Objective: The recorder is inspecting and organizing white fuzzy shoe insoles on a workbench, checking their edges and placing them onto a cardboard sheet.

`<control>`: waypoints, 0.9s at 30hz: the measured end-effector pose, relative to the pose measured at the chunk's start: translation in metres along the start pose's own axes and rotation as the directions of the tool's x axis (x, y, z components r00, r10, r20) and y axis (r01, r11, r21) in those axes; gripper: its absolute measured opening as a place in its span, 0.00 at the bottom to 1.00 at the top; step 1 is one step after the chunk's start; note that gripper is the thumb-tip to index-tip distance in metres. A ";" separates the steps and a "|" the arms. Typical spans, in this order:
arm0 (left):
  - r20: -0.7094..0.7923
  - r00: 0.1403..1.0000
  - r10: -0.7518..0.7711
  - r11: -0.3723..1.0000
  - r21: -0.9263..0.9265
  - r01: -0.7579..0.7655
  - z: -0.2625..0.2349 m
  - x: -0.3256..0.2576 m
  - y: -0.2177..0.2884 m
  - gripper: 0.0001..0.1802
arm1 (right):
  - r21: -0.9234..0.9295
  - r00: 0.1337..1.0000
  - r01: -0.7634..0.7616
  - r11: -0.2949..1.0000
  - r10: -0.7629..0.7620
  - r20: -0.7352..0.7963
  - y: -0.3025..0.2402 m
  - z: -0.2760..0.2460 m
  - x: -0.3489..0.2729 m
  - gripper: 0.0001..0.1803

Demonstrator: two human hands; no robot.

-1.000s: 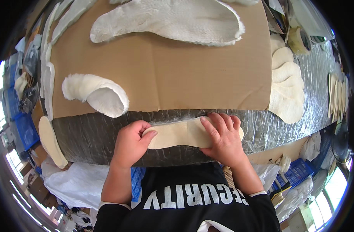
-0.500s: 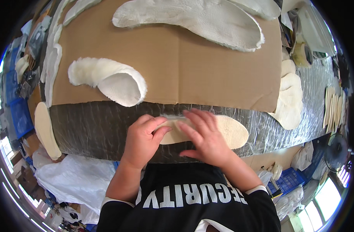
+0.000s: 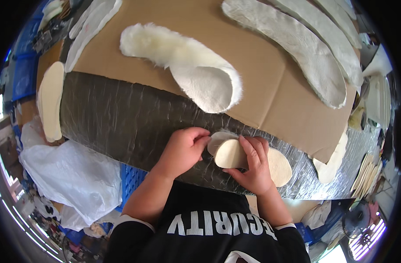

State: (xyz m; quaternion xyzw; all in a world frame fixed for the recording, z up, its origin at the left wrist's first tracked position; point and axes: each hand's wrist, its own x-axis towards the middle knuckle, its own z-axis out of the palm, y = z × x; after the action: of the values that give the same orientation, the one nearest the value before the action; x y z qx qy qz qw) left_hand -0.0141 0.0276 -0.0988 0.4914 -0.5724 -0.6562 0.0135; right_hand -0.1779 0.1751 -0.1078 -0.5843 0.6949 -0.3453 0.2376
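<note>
A cream insole (image 3: 279,166) lies at the table's near edge, its left part bent up and back over itself. My right hand (image 3: 256,163) grips the bent part (image 3: 229,154), thumb at the near edge and fingers at the far one. Under the bend shows a thin whitish layer (image 3: 215,141), which looks like a backing sheet. My left hand (image 3: 186,148) is closed in a pinch at this layer's left edge; the fingertips partly hide what they hold.
Brown cardboard (image 3: 270,87) covers the table's far part, bearing a fluffy white lining piece (image 3: 178,50) and long white strips (image 3: 296,48). More cream insoles lie left (image 3: 50,101) and right (image 3: 329,164). A stack of thin pieces (image 3: 366,174) lies far right, near a fan (image 3: 360,217).
The insole, flat before, now has its left part lifted and folded to the right. My right hand has closed on it. The whole view has turned, so the cardboard appears tilted.
</note>
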 end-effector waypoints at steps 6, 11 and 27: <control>0.071 0.988 0.136 0.989 0.051 -0.140 -0.001 0.001 -0.008 0.05 | -0.011 1.000 0.007 1.000 -0.007 0.004 -0.004 -0.001 0.002 0.47; 0.226 0.965 0.132 0.983 -0.153 -0.099 -0.004 0.004 -0.017 0.03 | 0.001 1.000 0.006 1.000 -0.006 0.003 -0.005 -0.002 0.002 0.45; 0.270 0.932 0.241 0.952 -0.254 -0.173 -0.001 0.003 -0.010 0.05 | 0.032 0.999 -0.041 0.999 0.039 0.037 -0.001 -0.005 -0.001 0.46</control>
State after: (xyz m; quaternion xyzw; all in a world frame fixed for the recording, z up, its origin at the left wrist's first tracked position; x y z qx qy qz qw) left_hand -0.0099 0.0282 -0.1080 0.3187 -0.5383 -0.7784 0.0526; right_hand -0.1805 0.1771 -0.1036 -0.5725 0.6962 -0.3413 0.2666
